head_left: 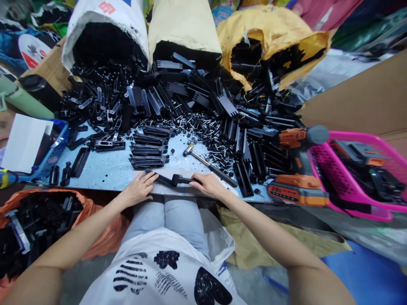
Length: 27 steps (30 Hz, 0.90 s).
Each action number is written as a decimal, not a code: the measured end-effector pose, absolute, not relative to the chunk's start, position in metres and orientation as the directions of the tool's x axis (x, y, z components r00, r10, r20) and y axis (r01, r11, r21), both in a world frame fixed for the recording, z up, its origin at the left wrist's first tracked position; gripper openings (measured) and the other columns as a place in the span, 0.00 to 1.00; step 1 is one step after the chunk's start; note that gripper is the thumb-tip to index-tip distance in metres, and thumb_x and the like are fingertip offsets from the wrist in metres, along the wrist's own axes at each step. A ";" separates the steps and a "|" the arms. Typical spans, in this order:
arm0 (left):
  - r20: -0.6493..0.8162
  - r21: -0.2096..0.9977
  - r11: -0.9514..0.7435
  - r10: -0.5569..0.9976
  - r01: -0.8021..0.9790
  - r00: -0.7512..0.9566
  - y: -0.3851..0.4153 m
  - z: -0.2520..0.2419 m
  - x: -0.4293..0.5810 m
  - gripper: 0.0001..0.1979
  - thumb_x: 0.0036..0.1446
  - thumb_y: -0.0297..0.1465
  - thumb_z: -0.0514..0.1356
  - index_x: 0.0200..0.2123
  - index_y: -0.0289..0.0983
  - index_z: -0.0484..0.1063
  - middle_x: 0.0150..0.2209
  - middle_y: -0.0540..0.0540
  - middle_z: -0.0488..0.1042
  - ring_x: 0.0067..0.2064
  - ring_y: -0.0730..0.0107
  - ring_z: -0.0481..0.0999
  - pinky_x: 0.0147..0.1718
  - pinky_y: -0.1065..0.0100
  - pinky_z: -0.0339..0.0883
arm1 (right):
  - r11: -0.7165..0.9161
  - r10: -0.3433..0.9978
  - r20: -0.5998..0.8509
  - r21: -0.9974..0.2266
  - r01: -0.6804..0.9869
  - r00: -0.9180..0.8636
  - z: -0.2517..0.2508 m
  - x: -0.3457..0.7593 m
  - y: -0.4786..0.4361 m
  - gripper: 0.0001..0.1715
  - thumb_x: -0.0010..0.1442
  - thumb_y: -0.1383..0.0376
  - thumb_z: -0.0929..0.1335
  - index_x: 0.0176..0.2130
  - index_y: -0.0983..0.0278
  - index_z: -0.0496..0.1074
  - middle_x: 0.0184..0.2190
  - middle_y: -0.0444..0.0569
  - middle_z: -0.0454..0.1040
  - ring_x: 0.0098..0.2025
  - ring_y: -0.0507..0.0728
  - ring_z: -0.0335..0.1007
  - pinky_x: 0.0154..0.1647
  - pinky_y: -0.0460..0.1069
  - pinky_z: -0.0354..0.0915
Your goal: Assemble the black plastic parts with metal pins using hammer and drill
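A black jointed plastic part lies across the table's front edge, with a round knuckle near its middle. My left hand is closed on its left end, fingertips on top. The right end is gripped between the thumb and fingers of my right hand; my palm hides that tip. Just beyond the part, a small hammer rests with its head toward the back left. Behind my left hand lies a row of several black plastic parts, stacked side by side.
Loose pins and black parts spill from a white sack, a cream sack and a yellow sack. An orange cordless drill stands right, beside a pink basket. An orange bag of parts sits low left.
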State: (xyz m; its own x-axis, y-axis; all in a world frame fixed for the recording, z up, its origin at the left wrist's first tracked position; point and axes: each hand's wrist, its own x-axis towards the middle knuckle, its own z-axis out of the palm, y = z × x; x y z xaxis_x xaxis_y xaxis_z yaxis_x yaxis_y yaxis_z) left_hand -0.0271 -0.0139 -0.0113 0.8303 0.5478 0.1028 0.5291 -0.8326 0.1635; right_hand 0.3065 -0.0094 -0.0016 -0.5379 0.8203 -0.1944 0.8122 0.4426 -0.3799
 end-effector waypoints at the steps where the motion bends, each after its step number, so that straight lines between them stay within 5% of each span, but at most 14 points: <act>1: 0.154 0.150 -0.844 0.534 0.515 0.831 -0.014 -0.016 -0.030 0.11 0.54 0.36 0.62 0.32 0.34 0.67 0.58 0.34 0.62 0.61 0.50 0.58 0.57 0.48 0.56 | 0.431 0.830 -0.176 -0.399 0.809 -0.529 -0.002 0.307 -0.009 0.28 0.65 0.48 0.53 0.40 0.64 0.69 0.29 0.49 0.73 0.30 0.54 0.68 0.31 0.46 0.52; 6: 0.333 0.070 -0.835 0.535 0.545 0.776 -0.006 -0.011 -0.034 0.11 0.63 0.33 0.51 0.29 0.35 0.65 0.35 0.41 0.74 0.44 0.63 0.73 0.39 0.63 0.69 | 0.332 0.888 -0.133 -0.480 0.812 -0.441 -0.005 0.305 -0.007 0.25 0.66 0.49 0.53 0.36 0.63 0.67 0.26 0.46 0.71 0.27 0.53 0.65 0.30 0.45 0.52; 9: 0.359 -0.054 -0.693 0.658 0.719 0.662 -0.001 -0.005 -0.029 0.14 0.64 0.34 0.49 0.27 0.35 0.64 0.26 0.46 0.69 0.30 0.68 0.71 0.26 0.68 0.61 | 0.240 0.924 -0.143 -0.507 0.828 -0.356 -0.004 0.297 -0.005 0.24 0.66 0.51 0.52 0.33 0.62 0.66 0.24 0.45 0.70 0.26 0.53 0.63 0.29 0.45 0.51; 15: 0.427 -0.114 -0.594 0.694 0.796 0.579 0.014 -0.010 -0.024 0.17 0.65 0.36 0.47 0.26 0.36 0.63 0.24 0.46 0.65 0.27 0.69 0.65 0.23 0.67 0.50 | 0.294 0.893 -0.207 -0.403 0.867 -0.399 -0.005 0.262 0.006 0.27 0.67 0.51 0.50 0.32 0.62 0.67 0.26 0.47 0.72 0.29 0.54 0.66 0.30 0.46 0.49; 27: 0.295 -0.148 -0.758 0.579 0.635 0.760 0.045 0.003 -0.028 0.18 0.66 0.37 0.46 0.28 0.34 0.66 0.25 0.45 0.68 0.29 0.68 0.67 0.25 0.69 0.57 | 0.512 0.787 -0.278 -0.202 0.835 -0.550 -0.009 0.245 0.023 0.31 0.67 0.49 0.48 0.38 0.62 0.69 0.33 0.49 0.76 0.33 0.55 0.70 0.31 0.47 0.48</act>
